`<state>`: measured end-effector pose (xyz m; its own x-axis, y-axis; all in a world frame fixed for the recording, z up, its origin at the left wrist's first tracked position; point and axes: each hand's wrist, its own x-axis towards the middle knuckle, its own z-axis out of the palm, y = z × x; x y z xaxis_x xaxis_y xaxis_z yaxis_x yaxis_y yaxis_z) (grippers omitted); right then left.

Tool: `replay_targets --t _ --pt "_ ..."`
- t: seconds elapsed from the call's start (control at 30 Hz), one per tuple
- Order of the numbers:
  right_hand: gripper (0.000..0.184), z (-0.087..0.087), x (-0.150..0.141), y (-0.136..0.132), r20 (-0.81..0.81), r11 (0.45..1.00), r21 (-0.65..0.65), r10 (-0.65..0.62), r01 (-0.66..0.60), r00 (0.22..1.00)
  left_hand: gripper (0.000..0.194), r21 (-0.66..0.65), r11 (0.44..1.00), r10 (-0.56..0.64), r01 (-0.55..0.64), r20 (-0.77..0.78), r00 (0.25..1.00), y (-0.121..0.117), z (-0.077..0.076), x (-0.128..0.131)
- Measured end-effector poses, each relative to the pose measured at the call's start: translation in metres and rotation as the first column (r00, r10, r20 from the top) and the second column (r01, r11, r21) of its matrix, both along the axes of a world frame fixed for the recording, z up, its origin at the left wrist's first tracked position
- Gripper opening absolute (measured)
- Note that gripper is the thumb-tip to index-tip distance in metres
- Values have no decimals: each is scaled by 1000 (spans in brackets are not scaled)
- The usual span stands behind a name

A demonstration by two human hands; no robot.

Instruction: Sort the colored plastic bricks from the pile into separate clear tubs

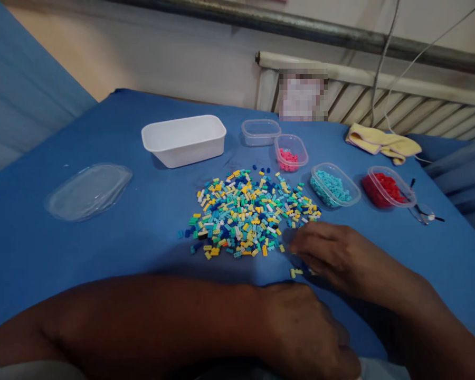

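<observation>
A loose pile of small toy building bricks [245, 211] in yellow, blue, teal, green and white lies on the blue table. At its lower right edge is my right hand [332, 253], fingers bent and close together, tips down near the table. A few pale yellow bricks [295, 273] lie just under and beside it. Whatever its fingertips hold, if anything, is hidden. My left hand [304, 327] is nearer to me, across the front of the table, with its back up. Its fingers curl under out of sight, so its contents do not show.
Behind the pile stand a white tub [186, 140], a clear container [261, 134], and containers of pink bricks [288, 159], turquoise bricks [330, 187] and red bricks [386, 189]. Clear lids [89, 190] lie left; glasses [425, 215] and a yellow cloth [382, 142] lie right.
</observation>
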<state>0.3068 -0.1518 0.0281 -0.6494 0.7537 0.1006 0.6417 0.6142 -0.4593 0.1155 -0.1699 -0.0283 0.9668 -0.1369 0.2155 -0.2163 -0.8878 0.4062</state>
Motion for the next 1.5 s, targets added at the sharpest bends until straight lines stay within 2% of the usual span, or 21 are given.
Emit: replay_targets --t 0.07,0.1,0.17,0.27,0.3,0.37,0.5,0.63,0.93,1.03,1.1,1.13,1.17,1.23,1.27,1.3,1.37,1.5 --pt "20 1 13 5 -73 986 124 -101 110 992 8 -8 1000 -3 3 4 1000 1 1 -1" --pt "20 1 21 8 -102 962 194 -174 191 979 8 -8 1000 -4 4 6 1000 1 1 -1" --pt "19 0 39 16 -150 866 328 -346 377 926 9 -3 1000 -10 10 3 1000 3 3 -1" --pt "16 -7 65 28 -233 669 447 -554 594 799 9 -4 1000 -27 27 -18 999 5 5 -2" --pt "17 -10 72 31 -253 630 454 -587 630 769 8 -5 1000 -30 30 -21 999 5 6 -2" --pt "17 -18 82 38 -268 601 448 -616 662 741 8 -1 1000 -23 23 -14 1000 6 7 -3" --pt "18 -25 87 43 -242 643 418 -603 642 760 10 23 1000 -12 12 13 1000 6 6 -4" --pt "21 -23 82 41 -199 680 394 -594 618 780 11 35 999 -13 12 22 1000 6 6 -4" --pt "22 -22 84 39 -160 726 395 -549 563 821 10 38 999 -17 17 -8 1000 7 8 -3" --pt "18 -17 72 36 -211 702 437 -528 562 823 8 10 1000 -23 23 -32 999 7 8 -2" --pt "14 -14 53 31 -247 718 438 -482 540 841 8 -2 999 -32 32 -47 998 6 8 -1" --pt "14 -13 41 28 -254 757 419 -433 502 865 9 -3 999 -34 34 -48 998 6 7 -1" --pt "14 -13 27 25 -243 819 381 -360 430 901 9 -3 1000 -28 28 -44 999 5 6 0" --pt "18 -16 1 19 -196 938 285 -145 198 970 7 1 1000 -22 22 -23 1000 4 3 1" --pt "16 -19 -10 17 -183 964 248 -46 92 982 6 7 1000 -26 26 -9 1000 3 1 1" --pt "15 -21 -20 15 -170 974 226 24 15 985 5 11 999 -36 36 3 999 3 -1 1" --pt "16 -27 -31 15 -135 979 198 70 -43 988 5 -3 998 -55 55 17 998 2 -4 2" --pt "22 -31 -32 18 -63 986 162 44 -33 997 6 -36 998 -49 49 4 999 3 -5 2"
